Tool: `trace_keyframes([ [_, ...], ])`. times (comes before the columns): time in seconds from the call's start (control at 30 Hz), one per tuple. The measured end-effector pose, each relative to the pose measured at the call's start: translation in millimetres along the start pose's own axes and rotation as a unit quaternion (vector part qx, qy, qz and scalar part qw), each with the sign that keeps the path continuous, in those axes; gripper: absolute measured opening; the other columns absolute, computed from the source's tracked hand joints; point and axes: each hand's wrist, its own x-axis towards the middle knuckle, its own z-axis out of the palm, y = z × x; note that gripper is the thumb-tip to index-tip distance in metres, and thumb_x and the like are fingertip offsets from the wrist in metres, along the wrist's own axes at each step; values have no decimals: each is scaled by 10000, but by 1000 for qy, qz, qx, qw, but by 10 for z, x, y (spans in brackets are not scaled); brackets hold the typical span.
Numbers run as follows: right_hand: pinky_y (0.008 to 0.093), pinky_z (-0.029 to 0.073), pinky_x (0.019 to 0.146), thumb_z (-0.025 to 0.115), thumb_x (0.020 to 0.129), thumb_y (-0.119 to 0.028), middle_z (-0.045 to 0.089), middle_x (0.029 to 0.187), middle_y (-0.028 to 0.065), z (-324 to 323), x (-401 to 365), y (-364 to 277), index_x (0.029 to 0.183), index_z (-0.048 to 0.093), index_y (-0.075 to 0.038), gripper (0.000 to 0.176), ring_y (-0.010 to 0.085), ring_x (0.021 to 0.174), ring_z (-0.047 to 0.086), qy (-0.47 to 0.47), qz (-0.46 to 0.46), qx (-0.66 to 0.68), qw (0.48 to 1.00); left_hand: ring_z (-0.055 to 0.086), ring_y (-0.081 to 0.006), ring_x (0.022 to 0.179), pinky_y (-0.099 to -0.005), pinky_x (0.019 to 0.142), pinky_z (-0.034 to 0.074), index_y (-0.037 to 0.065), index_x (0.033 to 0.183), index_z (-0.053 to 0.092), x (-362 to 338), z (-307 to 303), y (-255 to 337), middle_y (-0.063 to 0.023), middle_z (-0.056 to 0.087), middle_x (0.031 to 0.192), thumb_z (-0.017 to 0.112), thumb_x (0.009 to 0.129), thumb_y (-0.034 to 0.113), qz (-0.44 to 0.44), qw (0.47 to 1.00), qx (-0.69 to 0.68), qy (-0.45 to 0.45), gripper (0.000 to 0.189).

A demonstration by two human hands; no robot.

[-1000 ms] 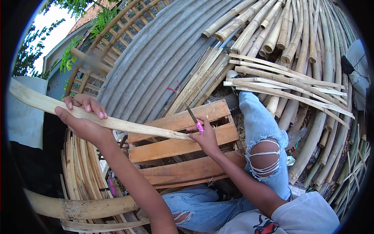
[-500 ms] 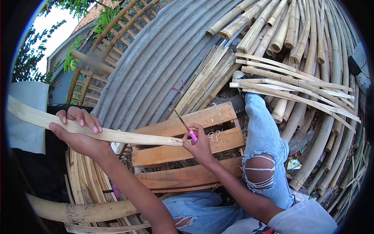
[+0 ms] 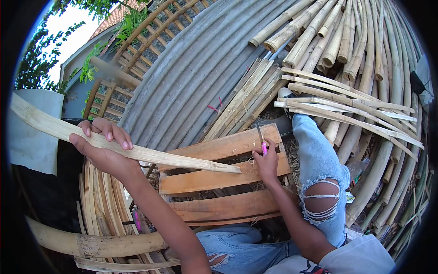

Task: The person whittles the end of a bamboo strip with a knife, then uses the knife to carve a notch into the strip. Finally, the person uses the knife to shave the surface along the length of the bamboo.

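Note:
My left hand (image 3: 106, 145) is closed around a long, pale bamboo strip (image 3: 182, 159), thumb below and fingers over the top. The strip slants from the far left down to a tip over a low slatted wooden platform (image 3: 200, 180). To the right of that tip, my right hand (image 3: 268, 162) grips a knife (image 3: 260, 132) by its pink handle, with the narrow blade pointing up and away from me. Blade and strip are apart. A few shavings lie on the slats near the right hand.
Bamboo poles (image 3: 310, 39) are piled at the upper right, with split strips (image 3: 351, 102) laid across them. Corrugated sheeting (image 3: 182, 73) slopes behind the platform. More cut strips (image 3: 102, 205) and a thick bamboo pole (image 3: 96, 245) lie at lower left. My bent knee (image 3: 321, 196) is at right.
My right hand with the knife has moved right, away from the strip's end, and the blade now points more upright. The left hand still holds the strip. The view has shifted slightly.

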Motion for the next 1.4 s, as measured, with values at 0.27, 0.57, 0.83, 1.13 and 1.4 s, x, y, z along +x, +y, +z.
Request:
trace_keyframes([
  [0.27, 245, 459, 747, 740, 710, -1, 700, 888, 105, 163, -285, -396, 1370, 315, -33, 786, 107, 843, 619, -192, -49, 90, 976, 305, -66, 363, -187, 305, 277, 141, 851, 373, -30, 29, 8, 4, 339, 600, 363, 964, 530, -5, 1000, -11, -16, 406],
  [0.57, 242, 386, 612, 716, 725, -66, 686, 813, 25, 297, -329, -232, 1364, 352, -84, 736, 81, 622, 489, -191, -37, 127, 973, 299, -60, 358, -181, 299, 276, 146, 855, 372, -8, 17, -17, 7, 333, 592, 364, 964, 528, -6, 1000, -9, -8, 398],
  [0.83, 239, 428, 635, 694, 724, 20, 657, 773, 55, 288, -336, -377, 1339, 358, -60, 705, 87, 697, 580, -209, -34, 120, 970, 294, -58, 358, -182, 295, 283, 147, 849, 378, 24, 28, -39, 13, 331, 587, 371, 962, 529, -6, 1000, -1, -19, 398],
  [1.13, 329, 479, 676, 652, 744, 53, 648, 731, 115, 216, -216, -228, 1155, 412, -37, 484, 208, 713, 643, -119, -17, -13, 993, 301, -61, 360, -186, 298, 278, 147, 847, 378, 40, 47, -38, 10, 334, 586, 363, 960, 538, -13, 1000, -1, -18, 407],
  [1.4, 402, 478, 649, 655, 809, -114, 661, 723, 163, 11, -85, -277, 1238, 416, 5, 505, 305, 681, 650, -83, -44, -206, 974, 336, -108, 324, -216, 289, 296, 130, 841, 364, 66, -14, -71, -34, 366, 572, 332, 955, 568, -11, 1000, 21, 18, 453],
])
